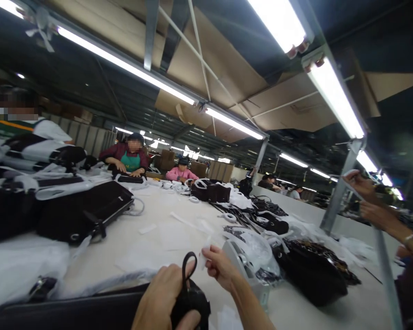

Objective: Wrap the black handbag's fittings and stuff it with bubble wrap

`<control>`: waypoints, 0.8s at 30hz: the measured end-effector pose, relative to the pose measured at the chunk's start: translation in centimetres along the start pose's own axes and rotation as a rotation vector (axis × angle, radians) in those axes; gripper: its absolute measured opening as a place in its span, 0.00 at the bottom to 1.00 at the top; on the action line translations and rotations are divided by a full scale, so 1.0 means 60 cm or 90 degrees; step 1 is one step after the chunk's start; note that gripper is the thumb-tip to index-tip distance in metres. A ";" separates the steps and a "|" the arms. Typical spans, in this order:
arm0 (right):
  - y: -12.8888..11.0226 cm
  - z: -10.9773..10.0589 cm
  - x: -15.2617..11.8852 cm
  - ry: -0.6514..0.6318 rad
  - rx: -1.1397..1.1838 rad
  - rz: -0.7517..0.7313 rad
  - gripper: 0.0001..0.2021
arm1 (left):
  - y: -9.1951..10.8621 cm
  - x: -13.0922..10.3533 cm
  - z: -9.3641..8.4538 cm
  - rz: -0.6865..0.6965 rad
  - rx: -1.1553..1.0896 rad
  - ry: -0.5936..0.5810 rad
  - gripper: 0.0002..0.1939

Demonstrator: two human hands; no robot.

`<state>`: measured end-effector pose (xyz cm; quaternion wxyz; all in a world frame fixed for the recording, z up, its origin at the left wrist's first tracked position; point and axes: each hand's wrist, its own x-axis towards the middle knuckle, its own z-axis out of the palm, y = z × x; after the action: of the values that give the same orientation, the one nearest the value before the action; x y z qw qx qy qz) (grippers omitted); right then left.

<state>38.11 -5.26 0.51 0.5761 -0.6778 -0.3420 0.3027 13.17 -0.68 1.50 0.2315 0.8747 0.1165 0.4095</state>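
At the bottom centre, my left hand (167, 293) is wrapped round the end of a black bag (99, 309), close to a small black loop (189, 270) that stands up from it. My right hand (220, 268), just to the right, pinches a thin whitish strip (203, 257) between thumb and fingers. The strip is blurred against the pale table. Beside my right wrist stands a grey tape dispenser (239, 261), partly hidden by my forearm.
Wrapped black bags (79, 211) fill the left of the white table (151, 247). More bags (313, 275), plastic and straps lie at right. Two people sit across the table, another stands at far left. Another person's hands (375, 206) are raised by a metal post (340, 188).
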 end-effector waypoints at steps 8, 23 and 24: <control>-0.102 -0.009 -0.190 -0.060 0.277 -0.076 0.27 | 0.055 0.019 -0.044 -0.116 -0.186 -0.042 0.20; -0.191 0.087 -0.259 -0.074 -0.071 -0.246 0.14 | 0.037 -0.008 0.009 0.106 0.025 0.060 0.36; -0.188 0.084 -0.260 -0.101 0.017 -0.206 0.14 | 0.037 -0.009 0.011 0.103 0.016 0.072 0.39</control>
<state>23.65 -13.91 11.17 0.5972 -0.5802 -0.4872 0.2634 13.35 -2.99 1.89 0.1796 0.8596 0.0634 0.4741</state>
